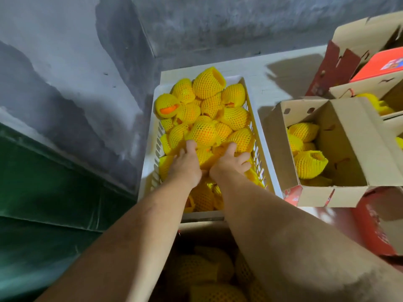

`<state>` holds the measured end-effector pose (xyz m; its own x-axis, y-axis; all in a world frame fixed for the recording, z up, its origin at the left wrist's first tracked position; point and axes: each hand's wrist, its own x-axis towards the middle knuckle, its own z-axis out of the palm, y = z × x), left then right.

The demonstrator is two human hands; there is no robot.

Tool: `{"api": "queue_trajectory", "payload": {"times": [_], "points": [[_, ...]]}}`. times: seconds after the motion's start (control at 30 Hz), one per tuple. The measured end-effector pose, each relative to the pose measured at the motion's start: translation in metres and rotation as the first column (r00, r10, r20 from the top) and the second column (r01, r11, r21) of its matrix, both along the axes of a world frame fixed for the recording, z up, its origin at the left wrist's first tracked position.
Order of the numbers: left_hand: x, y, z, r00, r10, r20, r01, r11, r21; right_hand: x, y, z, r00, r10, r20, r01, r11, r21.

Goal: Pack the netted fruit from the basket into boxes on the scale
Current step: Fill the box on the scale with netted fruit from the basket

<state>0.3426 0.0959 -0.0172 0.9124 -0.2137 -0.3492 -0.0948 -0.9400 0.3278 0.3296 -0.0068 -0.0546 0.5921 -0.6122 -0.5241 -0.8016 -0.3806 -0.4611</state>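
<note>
A white slotted basket (262,136) in the middle holds several oranges in yellow foam nets (209,86). Both my hands reach into the near half of the pile. My left hand (185,162) lies on a netted fruit (202,132), its fingertips buried among the nets. My right hand (231,160) curls its fingers round another netted fruit (241,138). To the right stands an open cardboard box (346,149) with a few netted fruit (308,163) along its left side. The scale under the box is hidden.
More cardboard boxes stand at the right: one with netted fruit (370,99) behind the open box, a closed red box (379,65) at the far right. Another box of netted fruit (209,271) lies in shadow below my arms. A grey wall rises at left.
</note>
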Motion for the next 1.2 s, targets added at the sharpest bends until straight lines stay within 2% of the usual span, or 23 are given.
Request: {"api": "queue_trajectory", "payload": {"times": [0.17,0.3,0.37,0.5,0.67,0.8,1.03,1.1,1.2], "points": [[-0.005,0.001,0.000,0.995,-0.103,0.019,0.095,0.964,0.249,-0.010,0.000,0.000,0.971,0.231,-0.061,-0.239,0.955,-0.178],[-0.010,0.002,0.004,0.997,-0.065,0.028,0.059,0.980,0.188,-0.019,0.000,0.005,0.931,0.352,-0.100,-0.362,0.845,-0.393],[-0.013,0.004,0.007,0.998,-0.066,0.026,0.060,0.983,0.171,-0.022,0.002,0.007,0.918,0.384,-0.096,-0.384,0.806,-0.450],[-0.021,0.012,0.004,0.991,-0.099,0.089,0.083,0.983,0.166,-0.032,0.011,0.003,0.893,0.449,-0.036,-0.425,0.813,-0.399],[-0.030,0.017,0.007,0.986,-0.102,0.131,0.078,0.981,0.179,-0.031,0.004,0.006,0.855,0.506,-0.114,-0.512,0.788,-0.342],[-0.035,0.020,0.007,0.985,-0.104,0.135,0.081,0.983,0.166,-0.029,-0.003,0.006,0.888,0.456,-0.065,-0.457,0.854,-0.250],[-0.036,0.023,0.004,0.988,-0.075,0.136,0.061,0.992,0.109,-0.037,0.001,0.008,0.917,0.395,0.049,-0.359,0.875,-0.325],[-0.035,0.023,0.005,0.988,-0.066,0.143,0.059,0.997,0.048,-0.038,0.002,0.017,0.939,0.337,0.073,-0.305,0.910,-0.283],[-0.034,0.026,0.014,0.986,0.065,0.153,-0.037,0.983,-0.178,-0.039,-0.002,0.038,0.945,0.278,0.172,-0.242,0.949,-0.202]]}}
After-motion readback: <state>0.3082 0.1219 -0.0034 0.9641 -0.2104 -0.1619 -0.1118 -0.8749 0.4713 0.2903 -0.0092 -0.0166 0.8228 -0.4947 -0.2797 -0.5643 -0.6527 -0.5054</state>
